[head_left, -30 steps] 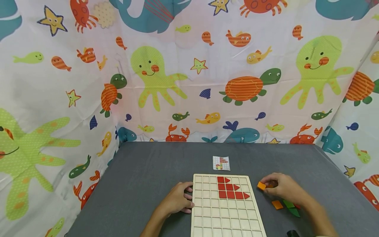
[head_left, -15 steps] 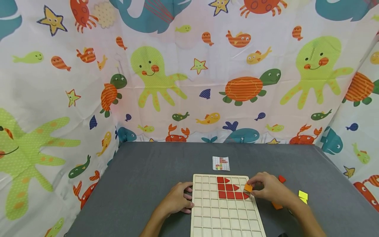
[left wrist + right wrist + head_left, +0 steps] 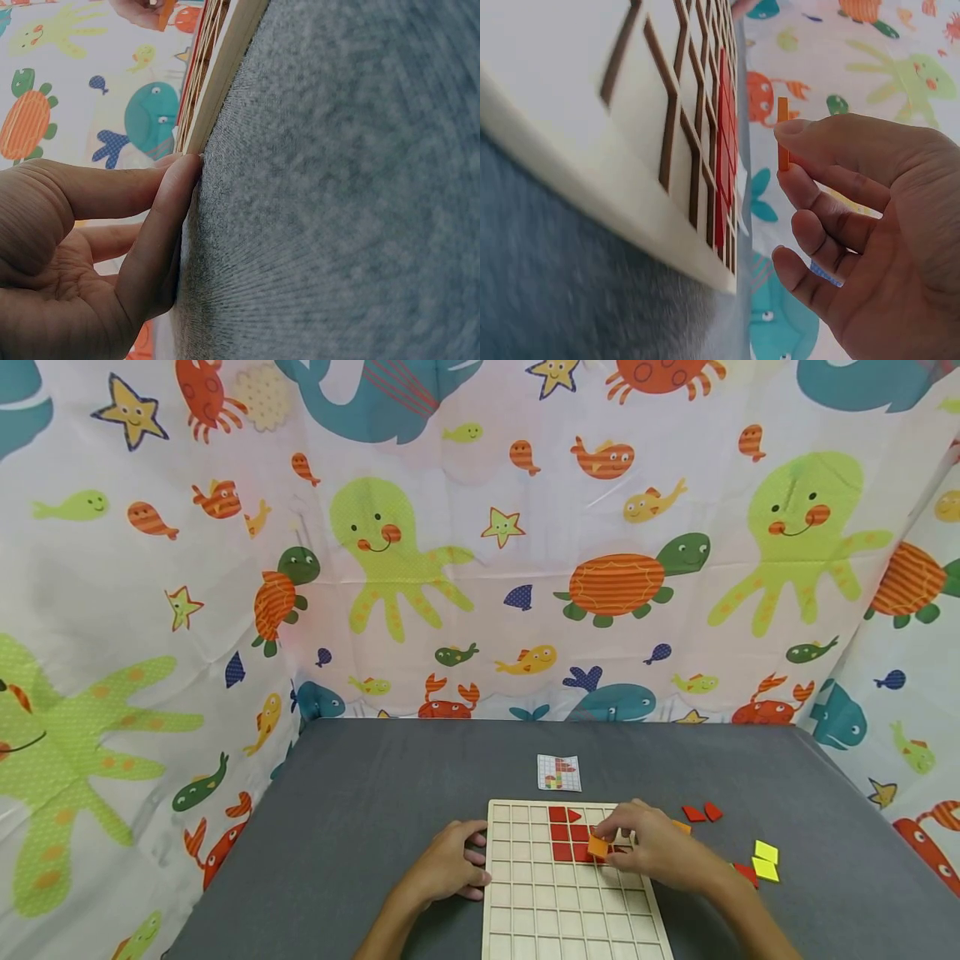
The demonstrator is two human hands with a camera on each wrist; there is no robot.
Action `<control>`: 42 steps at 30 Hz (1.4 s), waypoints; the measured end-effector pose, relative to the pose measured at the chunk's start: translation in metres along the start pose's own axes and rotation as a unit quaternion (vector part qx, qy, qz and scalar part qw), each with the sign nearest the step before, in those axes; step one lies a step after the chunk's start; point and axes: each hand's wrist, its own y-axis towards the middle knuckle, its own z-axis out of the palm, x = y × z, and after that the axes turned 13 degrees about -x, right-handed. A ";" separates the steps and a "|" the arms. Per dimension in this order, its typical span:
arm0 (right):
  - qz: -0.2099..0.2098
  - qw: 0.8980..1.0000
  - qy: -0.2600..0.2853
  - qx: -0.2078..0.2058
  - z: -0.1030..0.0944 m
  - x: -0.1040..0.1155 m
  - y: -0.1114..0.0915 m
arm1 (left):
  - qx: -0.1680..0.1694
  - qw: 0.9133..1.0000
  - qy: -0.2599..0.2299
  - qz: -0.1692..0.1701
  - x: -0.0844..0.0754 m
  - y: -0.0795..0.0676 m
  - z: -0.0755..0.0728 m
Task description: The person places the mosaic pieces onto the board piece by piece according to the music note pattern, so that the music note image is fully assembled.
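Observation:
A wooden grid board [image 3: 555, 902] lies flat on the grey table, with red square and triangular tiles [image 3: 561, 832] set in rows near its far end. My left hand [image 3: 452, 860] stays beside the board's left edge. In the left wrist view, its thumb and index fingertips [image 3: 182, 166] press against the wooden side. An orange square tile [image 3: 597, 847] is pinched between thumb and fingers of my right hand [image 3: 654, 843], above the red rows. The right wrist view shows this tile edge-on, raised off the board; in the head view, the right hand hides some red tiles.
Behind the board lies a small printed card [image 3: 558, 772] with a coloured grid pattern. To the right are loose red tiles [image 3: 693, 813], yellow tiles [image 3: 766, 850] and a partly hidden orange tile [image 3: 681, 827]. A sea-animal patterned curtain [image 3: 465, 568] encloses the table.
My right hand has carried the orange tile leftward from the loose tiles to above the red rows. Loose tiles formerly behind the right arm now show. The left hand stays put.

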 end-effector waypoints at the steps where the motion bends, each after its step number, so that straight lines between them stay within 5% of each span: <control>1: -0.006 1.000 0.000 0.002 0.002 0.002 0.000 | 0.000 1.000 0.000 0.000 0.000 0.000 0.000; 14: -0.014 0.998 -0.007 0.053 0.023 0.020 0.005 | 0.001 1.000 0.004 0.000 -0.002 -0.001 -0.001; 23: -0.038 0.998 -0.015 0.047 0.034 0.020 0.004 | 0.002 1.000 0.002 -0.003 -0.001 0.000 -0.001; 42: -0.015 0.999 0.017 0.044 0.038 0.022 0.003 | 0.002 1.000 0.005 -0.003 -0.003 -0.001 -0.001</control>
